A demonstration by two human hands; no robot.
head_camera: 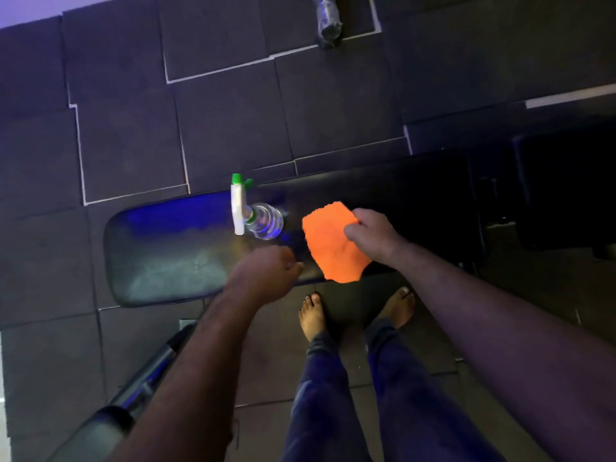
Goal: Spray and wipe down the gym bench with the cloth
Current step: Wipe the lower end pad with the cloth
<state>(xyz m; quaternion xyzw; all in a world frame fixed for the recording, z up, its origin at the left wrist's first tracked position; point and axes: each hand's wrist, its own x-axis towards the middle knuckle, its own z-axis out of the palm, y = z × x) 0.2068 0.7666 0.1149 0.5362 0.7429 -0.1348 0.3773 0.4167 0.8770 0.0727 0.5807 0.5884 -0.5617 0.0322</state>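
A black padded gym bench (166, 248) runs across the middle of the head view. A clear spray bottle (263, 221) with a white and green trigger head stands upright on the bench pad. My right hand (373, 235) pinches the upper right edge of an orange cloth (333, 245), which hangs above the bench's near edge. My left hand (270, 271) hovers with curled fingers over the near side of the pad, just below the bottle and apart from it, holding nothing. It is blurred by motion.
Dark rubber floor tiles (233, 121) surround the bench. My bare feet (313, 315) stand close to its near edge. A metal frame with a padded roller (110, 425) lies at the lower left. A wrapped dark roll (328, 21) sits at the top. Dark equipment (566, 181) fills the right.
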